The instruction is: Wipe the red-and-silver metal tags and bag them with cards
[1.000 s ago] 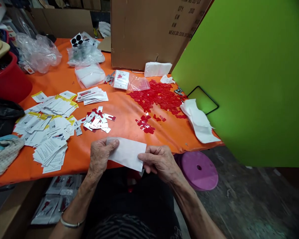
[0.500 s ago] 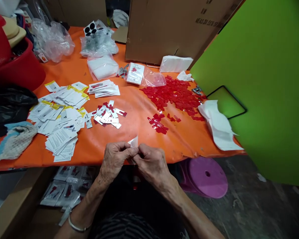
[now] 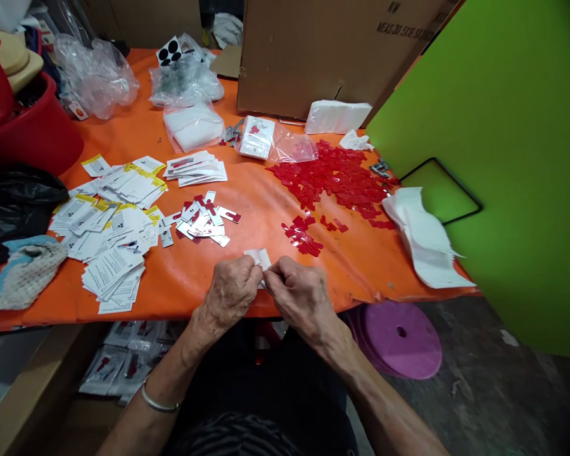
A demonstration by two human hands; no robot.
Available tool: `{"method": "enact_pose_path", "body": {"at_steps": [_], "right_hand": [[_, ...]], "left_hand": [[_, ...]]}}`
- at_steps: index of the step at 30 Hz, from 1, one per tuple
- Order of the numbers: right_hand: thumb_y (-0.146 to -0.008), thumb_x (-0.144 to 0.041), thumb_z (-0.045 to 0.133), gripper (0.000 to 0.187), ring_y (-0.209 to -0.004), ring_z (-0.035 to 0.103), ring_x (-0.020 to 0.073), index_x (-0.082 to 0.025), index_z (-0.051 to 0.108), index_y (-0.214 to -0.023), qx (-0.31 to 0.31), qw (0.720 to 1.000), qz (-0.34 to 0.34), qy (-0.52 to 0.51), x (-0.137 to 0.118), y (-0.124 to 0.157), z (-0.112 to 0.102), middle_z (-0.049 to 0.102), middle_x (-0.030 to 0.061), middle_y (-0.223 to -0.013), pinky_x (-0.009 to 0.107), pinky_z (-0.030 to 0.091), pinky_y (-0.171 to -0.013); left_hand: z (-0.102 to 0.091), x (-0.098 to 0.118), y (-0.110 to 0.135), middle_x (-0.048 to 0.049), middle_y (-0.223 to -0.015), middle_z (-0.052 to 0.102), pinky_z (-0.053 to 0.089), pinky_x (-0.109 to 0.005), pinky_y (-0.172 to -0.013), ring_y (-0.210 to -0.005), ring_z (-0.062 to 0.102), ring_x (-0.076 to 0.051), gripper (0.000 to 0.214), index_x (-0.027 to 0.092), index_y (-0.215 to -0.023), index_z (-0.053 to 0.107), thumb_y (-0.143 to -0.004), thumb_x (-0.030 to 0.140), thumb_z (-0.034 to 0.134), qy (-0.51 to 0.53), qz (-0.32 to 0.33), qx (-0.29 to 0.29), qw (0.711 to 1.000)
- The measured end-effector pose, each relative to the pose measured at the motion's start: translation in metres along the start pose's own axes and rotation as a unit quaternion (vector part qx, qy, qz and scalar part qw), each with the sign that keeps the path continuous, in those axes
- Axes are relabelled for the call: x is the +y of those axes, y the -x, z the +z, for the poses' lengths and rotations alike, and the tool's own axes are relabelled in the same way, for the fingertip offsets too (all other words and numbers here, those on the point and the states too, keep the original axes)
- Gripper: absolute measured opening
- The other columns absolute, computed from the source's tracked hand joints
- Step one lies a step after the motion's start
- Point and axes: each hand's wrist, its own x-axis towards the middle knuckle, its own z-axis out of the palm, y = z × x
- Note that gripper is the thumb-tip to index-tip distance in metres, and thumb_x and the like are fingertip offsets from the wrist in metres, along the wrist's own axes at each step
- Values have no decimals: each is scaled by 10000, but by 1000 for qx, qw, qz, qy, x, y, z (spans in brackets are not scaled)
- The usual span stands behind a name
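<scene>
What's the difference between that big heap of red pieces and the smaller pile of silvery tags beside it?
The red pieces are solid red, while the silvery tags carry only red marks. The red pieces form a much larger heap than the silvery tags. The red pieces lie further right, the silvery tags nearer the paper stacks. Both lie loose on the orange table cover.

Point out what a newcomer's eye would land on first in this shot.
The heap of small red pieces grabs the eye first, spread right of centre on the orange table cover. A large green board fills the right side. At the table's near edge, the left hand and right hand pinch a small white paper piece.
</scene>
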Motion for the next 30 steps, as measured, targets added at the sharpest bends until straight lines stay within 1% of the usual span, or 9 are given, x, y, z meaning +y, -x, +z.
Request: {"method": "enact_pose_path", "body": {"at_steps": [1,3,7,10,15,20,24,26,30], "right_hand": [[-750,-179,425,223,-371,399,83,-176,474,-532,55,994,-63,72,0,0,2,481,-8,-444,218,261,-411],[-775,-139,387,258,-368,362,89,-174,478,-535,134,960,-151,192,0,0,3,467,-2,-457,242,219,-417],[-808,-104,356,282,-381,349,101,-169,490,-568,201,905,-202,317,0,-1,-4,452,-1,-469,254,182,-419],[-834,-144,355,286,-398,376,108,-169,492,-584,203,899,-211,325,2,-4,-13,469,3,-478,249,186,-423],[-833,-122,363,267,-441,423,123,-168,495,-607,198,897,-227,324,-1,-10,-19,499,12,-509,251,193,-432],[-849,-114,406,241,-483,427,125,-165,498,-633,236,871,-254,349,-3,-13,-6,489,9,-523,259,212,-459],[-871,-141,425,254,-482,410,115,-169,509,-633,285,866,-243,331,3,-13,6,461,-4,-506,261,241,-475],[-873,-143,437,263,-478,416,109,-177,509,-623,296,870,-249,306,7,-12,8,464,-10,-501,260,260,-478],[-857,-105,451,247,-499,472,102,-178,536,-637,310,879,-259,252,14,-9,8,526,-6,-540,262,283,-471]], "left_hand": [[2,2,-4,46,-410,317,217,-245,-458,-405,294,-73,310,192,-448,313,-731,231,433,-27,17,19,999],[5,6,-9,52,-409,259,189,-255,-458,-404,253,-74,312,198,-449,262,-717,211,422,-50,29,39,998],[8,11,-3,53,-402,252,196,-249,-444,-400,256,-77,304,200,-441,276,-712,211,413,0,0,27,1000],[9,16,8,43,-419,349,246,-231,-445,-417,335,-81,270,196,-461,355,-723,222,413,74,-44,-6,996],[13,24,-4,51,-469,393,281,-230,-478,-459,354,-88,205,198,-514,383,-679,221,501,37,-85,113,989],[21,22,-34,39,-607,512,365,-226,-557,-572,457,-107,49,188,-662,489,-635,182,529,131,-77,153,977],[26,20,-39,36,-625,525,385,-218,-577,-583,470,-100,82,176,-686,538,-634,133,492,148,-52,195,968],[24,18,-36,43,-614,526,379,-207,-543,-547,463,-90,170,169,-734,585,-611,101,489,146,-48,160,975],[19,13,-29,45,-628,556,366,-194,-458,-482,452,-81,327,169,-945,639,-633,152,542,195,-48,10,980]]}}
